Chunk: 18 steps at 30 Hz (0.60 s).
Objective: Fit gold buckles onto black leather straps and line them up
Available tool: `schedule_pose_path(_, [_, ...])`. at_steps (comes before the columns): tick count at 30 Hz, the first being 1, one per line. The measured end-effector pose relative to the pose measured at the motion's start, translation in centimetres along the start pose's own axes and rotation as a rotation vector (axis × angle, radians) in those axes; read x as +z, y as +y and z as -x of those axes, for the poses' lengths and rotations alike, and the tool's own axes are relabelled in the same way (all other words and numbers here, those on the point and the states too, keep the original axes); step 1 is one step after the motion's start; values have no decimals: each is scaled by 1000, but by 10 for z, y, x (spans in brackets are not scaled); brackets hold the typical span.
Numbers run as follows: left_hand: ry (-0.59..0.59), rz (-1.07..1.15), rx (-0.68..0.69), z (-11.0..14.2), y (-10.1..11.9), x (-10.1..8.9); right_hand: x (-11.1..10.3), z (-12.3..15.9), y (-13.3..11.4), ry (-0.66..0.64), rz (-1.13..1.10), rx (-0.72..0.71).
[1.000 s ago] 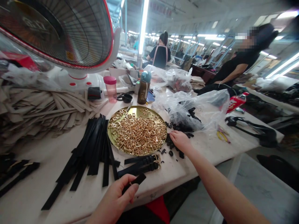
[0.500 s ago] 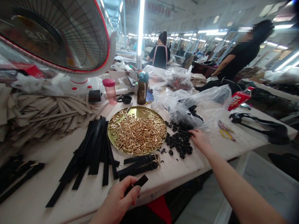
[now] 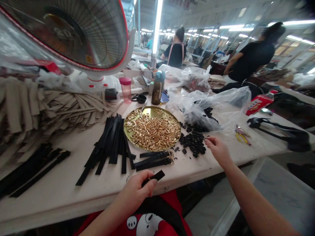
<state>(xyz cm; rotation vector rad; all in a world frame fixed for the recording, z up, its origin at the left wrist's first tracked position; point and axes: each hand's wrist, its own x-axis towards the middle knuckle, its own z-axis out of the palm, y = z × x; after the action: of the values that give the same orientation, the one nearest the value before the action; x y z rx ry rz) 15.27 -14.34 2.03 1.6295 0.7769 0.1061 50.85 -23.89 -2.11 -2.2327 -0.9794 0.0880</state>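
My left hand (image 3: 140,186) is closed on a black strap (image 3: 157,176) at the table's front edge, the strap's flat end sticking out past the thumb. A glint of gold shows by its fingers. At the right edge of a pile of small black strap loops (image 3: 193,144), my right hand (image 3: 219,150) pinches a small black piece, apparently one of the loops. Left of the pile, a round gold tray (image 3: 153,112) carries a heap of gold buckles (image 3: 155,132). Black straps with buckles fitted (image 3: 155,160) lie just in front of the tray.
Loose black straps (image 3: 113,141) lie left of the tray, with more buckled straps (image 3: 36,167) farther left. Behind stand a fan (image 3: 81,36), beige strips (image 3: 73,108), a pink cup (image 3: 126,90) and a bottle (image 3: 157,88). Pliers (image 3: 242,136) and a plastic bag (image 3: 221,105) are rightward.
The view has shifted, so the table appears farther right and higher. My right hand's fingers have drawn together in a pinch, slightly off the pile. My left hand still holds the strap.
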Motion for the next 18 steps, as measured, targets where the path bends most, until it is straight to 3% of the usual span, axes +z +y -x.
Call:
schedule_pose_path(1, [4, 11, 18, 2, 5, 1, 2, 18, -19, -52, -124, 11])
schedule_pose_path(3, [17, 28, 64, 4, 14, 3, 9, 57, -59, -243, -769, 219])
schedule_pose_path(4, [34, 33, 91, 5, 18, 5, 13, 76, -79, -343, -976, 320])
schedule_pose_path(7, [79, 119, 129, 5, 24, 8, 25, 120, -127, -493, -1312, 507])
schedule_pose_path(11, [107, 221, 86, 10, 17, 5, 43, 144, -155, -474, -1384, 504])
schedule_pose_path(18, [166, 243, 37, 14, -6, 3, 61, 159, -167, -387, -1250, 304])
